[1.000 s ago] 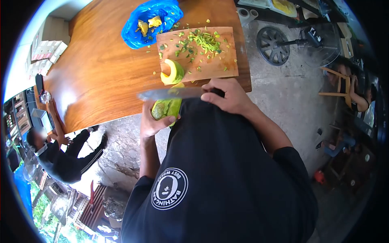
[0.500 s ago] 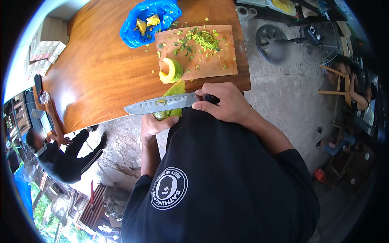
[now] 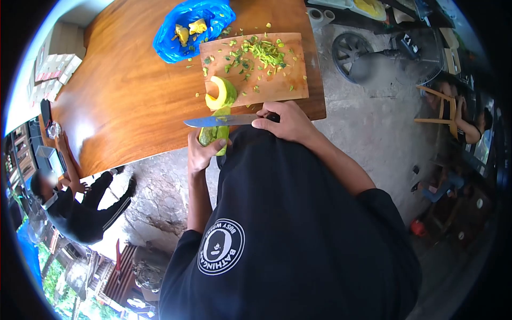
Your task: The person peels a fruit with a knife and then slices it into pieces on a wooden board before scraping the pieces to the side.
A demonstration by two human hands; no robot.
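My left hand (image 3: 200, 150) grips a green piece of squash (image 3: 214, 136) just past the table's front edge. My right hand (image 3: 282, 122) is closed on the black handle of a large knife (image 3: 226, 120). The blade points left and lies across the upper part of the squash piece. Beyond it, a curved yellow-fleshed squash piece (image 3: 228, 93) rests at the left edge of a wooden cutting board (image 3: 282, 92). Green peel scraps (image 3: 265, 52) are heaped and scattered on the board.
A blue plastic bag (image 3: 166, 40) with yellow scraps lies behind the board on the wooden table (image 3: 128, 101). White boxes (image 3: 60, 61) stand at the far left. A person in black (image 3: 80, 213) sits at the left; another person (image 3: 469, 128) is at the right, beyond a fan (image 3: 421, 53).
The knife has moved slightly up and right, its blade now turned flatter edge-on over the squash. The squash piece has turned a little in my left hand. The whole view has shifted slightly.
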